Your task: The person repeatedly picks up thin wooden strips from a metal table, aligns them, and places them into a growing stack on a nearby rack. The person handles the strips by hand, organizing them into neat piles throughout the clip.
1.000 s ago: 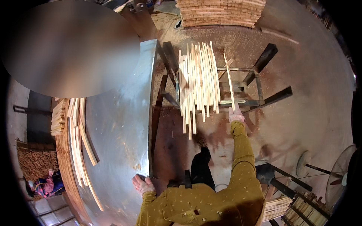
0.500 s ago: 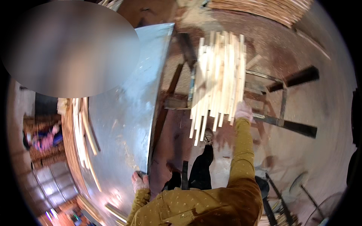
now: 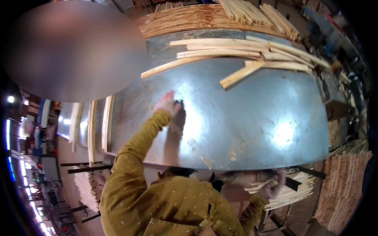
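My left hand (image 3: 165,104) is over the grey metal tabletop (image 3: 236,118), fingers stretched out and slightly blurred. Beside its fingertips is a dark patch; whether it is a shadow or an object cannot be made out. Beyond that hand, pale wooden strips (image 3: 224,52) lie loosely along the far side of the table, with one short strip (image 3: 241,75) set at a slant. Low on the right, my right hand (image 3: 274,185) is past the near table edge, beside a stack of pale wooden strips (image 3: 293,195) on a metal stand. Motion smears its fingers.
A wooden board (image 3: 185,20) runs behind the table, with strip bundles (image 3: 250,13) on its right end. More strips (image 3: 92,129) jut past the table's left end. A tall wood stack (image 3: 342,188) stands at right. Dark metal bars (image 3: 311,172) stick out near my right hand.
My view has swung left from the strip stack on the stand to the metal table. My left hand has gone from the table's edge to over its surface; my right hand has left the strips' side.
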